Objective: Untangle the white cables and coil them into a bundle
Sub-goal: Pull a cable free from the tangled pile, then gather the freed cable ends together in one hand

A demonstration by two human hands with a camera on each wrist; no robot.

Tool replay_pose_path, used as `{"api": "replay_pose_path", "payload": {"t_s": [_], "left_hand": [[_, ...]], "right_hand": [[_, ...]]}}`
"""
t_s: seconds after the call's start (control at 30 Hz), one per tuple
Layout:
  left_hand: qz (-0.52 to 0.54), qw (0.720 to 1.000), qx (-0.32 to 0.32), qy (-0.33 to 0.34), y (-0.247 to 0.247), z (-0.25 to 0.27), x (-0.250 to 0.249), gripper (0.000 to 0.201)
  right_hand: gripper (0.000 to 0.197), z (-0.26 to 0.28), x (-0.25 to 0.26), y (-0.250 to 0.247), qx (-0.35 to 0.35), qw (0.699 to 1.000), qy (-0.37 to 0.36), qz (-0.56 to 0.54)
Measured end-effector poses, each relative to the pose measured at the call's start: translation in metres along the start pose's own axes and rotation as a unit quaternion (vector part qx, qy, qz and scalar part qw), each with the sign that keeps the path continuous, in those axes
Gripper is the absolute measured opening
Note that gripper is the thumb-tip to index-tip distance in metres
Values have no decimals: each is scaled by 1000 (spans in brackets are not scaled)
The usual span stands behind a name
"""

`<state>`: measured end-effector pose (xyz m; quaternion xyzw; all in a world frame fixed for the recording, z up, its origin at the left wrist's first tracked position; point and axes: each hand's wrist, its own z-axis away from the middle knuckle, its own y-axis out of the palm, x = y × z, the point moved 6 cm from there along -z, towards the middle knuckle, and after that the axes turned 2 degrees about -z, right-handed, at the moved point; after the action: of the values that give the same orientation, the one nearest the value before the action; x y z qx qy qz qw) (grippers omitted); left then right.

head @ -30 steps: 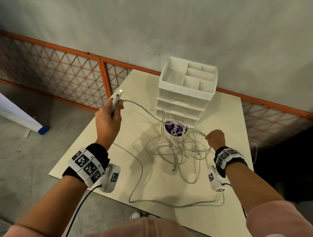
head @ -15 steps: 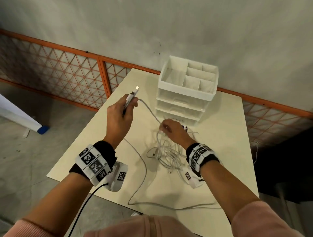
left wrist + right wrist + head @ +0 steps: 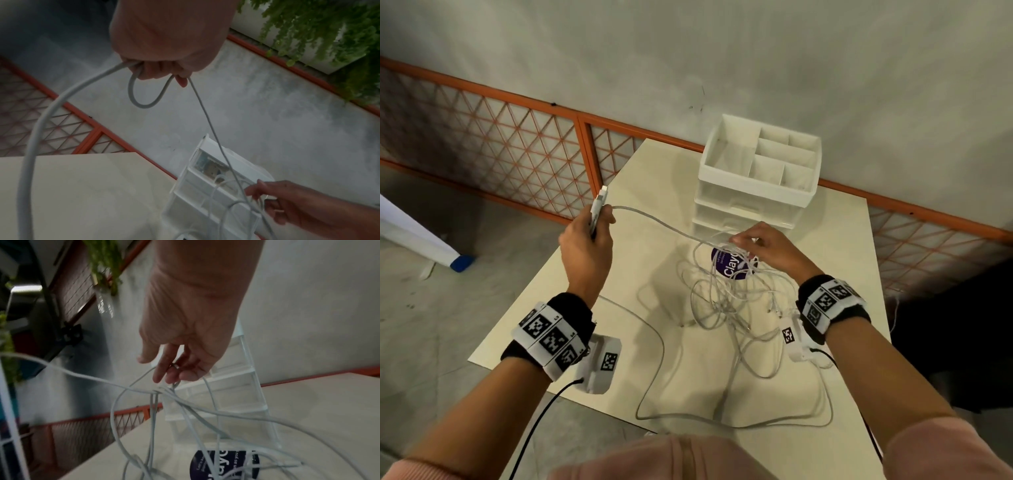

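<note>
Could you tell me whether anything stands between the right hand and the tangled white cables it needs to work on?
Nothing visible does. The right hand is already in the white cables, its fingers hooked among the raised strands above the purple-labelled tub. The left hand grips one cable end off to the side.

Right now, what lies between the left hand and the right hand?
In the head view, one white cable strand spans the gap from left hand to right hand, hanging above bare table.
</note>
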<state>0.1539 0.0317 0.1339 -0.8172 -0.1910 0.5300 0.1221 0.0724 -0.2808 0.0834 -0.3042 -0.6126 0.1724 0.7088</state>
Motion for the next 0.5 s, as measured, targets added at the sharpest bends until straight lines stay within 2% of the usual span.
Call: {"api": "replay_pose_path", "payload": {"t_s": [0.2,0.3,0.37,0.43,0.47,0.5], "left_hand": [[-5,1000,-20,0,-1,3,-2,26],[20,999,-20,29,2,6,-15,21],[42,998,9,53,8,8,-26,18],[53,995,41,78,15,12,-38,16],[59,993,53,89,18,13,-43,16],[65,991,62,99,21,14,-49,16]], "right_hand": [[18,11,-26,-25,-169,981,58,-81],[14,14,-46,-14,-112,985,129,-21],[20,14,-45,-7,-104,985,132,26],[33,13,-21,-3,-126,988,75,51],[39,13,-2,4,-106,993,25,42],[42,11,12,15,-53,998,-7,26]]}}
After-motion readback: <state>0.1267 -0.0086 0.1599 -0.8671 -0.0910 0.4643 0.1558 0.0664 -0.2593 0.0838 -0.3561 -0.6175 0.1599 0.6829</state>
